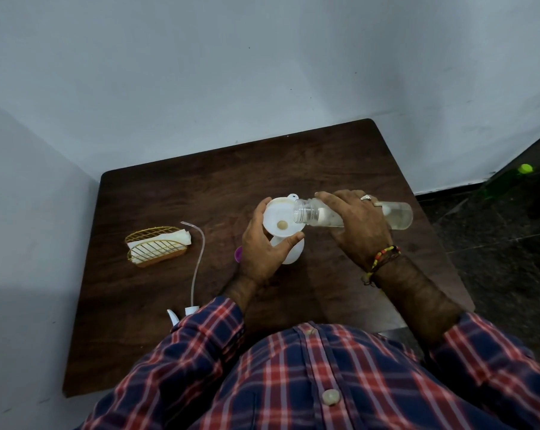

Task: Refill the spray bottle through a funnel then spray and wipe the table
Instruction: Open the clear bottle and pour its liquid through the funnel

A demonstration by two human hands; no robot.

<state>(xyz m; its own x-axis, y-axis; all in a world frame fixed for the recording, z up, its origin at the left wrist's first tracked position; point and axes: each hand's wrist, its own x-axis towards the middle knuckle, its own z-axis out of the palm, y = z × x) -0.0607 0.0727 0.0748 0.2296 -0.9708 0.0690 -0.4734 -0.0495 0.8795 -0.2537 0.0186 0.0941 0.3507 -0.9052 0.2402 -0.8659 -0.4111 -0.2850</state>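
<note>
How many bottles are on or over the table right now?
2. The clear bottle is tipped over the funnel in the right hand; the white spray bottle stands under the funnel, steadied by the left hand.

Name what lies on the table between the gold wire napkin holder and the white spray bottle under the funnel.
In the head view, the spray head's thin clear dip tube lies between the napkin holder and the spray bottle; a small purple object sits by the left hand.

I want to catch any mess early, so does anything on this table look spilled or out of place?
No spill shows. The sprayer head with its tube lies loose at the near left edge of the table, partly under the sleeve; off the bottle for refilling, but easily knocked off.
</note>
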